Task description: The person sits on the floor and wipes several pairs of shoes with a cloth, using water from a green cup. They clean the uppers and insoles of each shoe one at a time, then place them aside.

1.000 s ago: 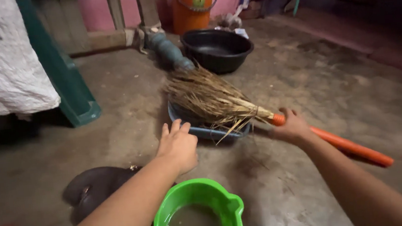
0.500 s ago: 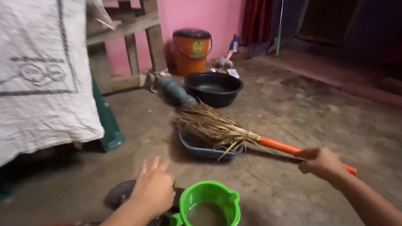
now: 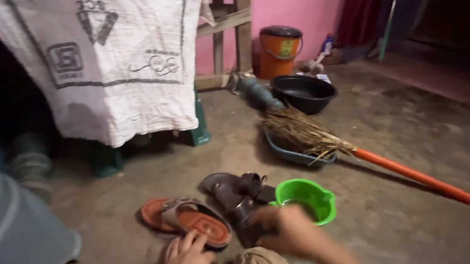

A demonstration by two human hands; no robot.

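Concrete floor carries everything. White woven sack hangs over a wooden frame, far ahead and left of the fingers. Grey plastic container sits at the left edge, left of the left hand. Broom with straw head and orange handle lies ahead and right of the right hand, well apart; its head rests on a blue dustpan. Black basin and orange lidded bucket sit farther ahead, near the pink wall.

Green plastic jug stands just ahead and right of the right hand, touching or nearly so; blur hides the contact. Dark sandals, 2 of them overlapped, lie just ahead of both hands. Orange-soled sandals lie just ahead of the left hand.

Left hand: fingers extended, released, tips at the near edge of the orange-soled sandals. Right hand: motion-blurred over the near end of the dark sandals, beside the jug; cannot tell if its fingers are grasping or loose.
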